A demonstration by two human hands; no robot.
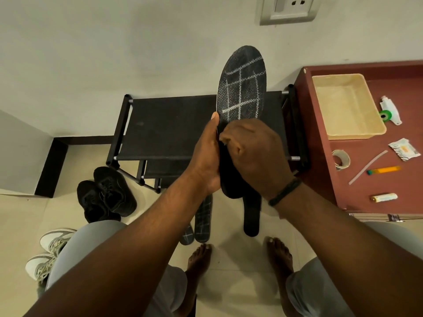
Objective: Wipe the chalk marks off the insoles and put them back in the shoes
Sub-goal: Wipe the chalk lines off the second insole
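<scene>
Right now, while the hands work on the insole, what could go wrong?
1. The left hand grips only the lower half of the insole, so the chalked upper half stands free and may bend away when the right hand rubs there.
2. Wiped chalk could fall onto the black rack directly below.
3. Three insoles on the floor lie just ahead of the bare feet; a step forward might smear or crease them.

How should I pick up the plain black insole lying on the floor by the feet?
Probably by its near, rounded end, coming down from above. The plain black insole lies flat on the floor, so thumb and fingers would pinch its two long edges. Its far end sits hidden beneath the right hand and the chalk-marked insole.
</scene>
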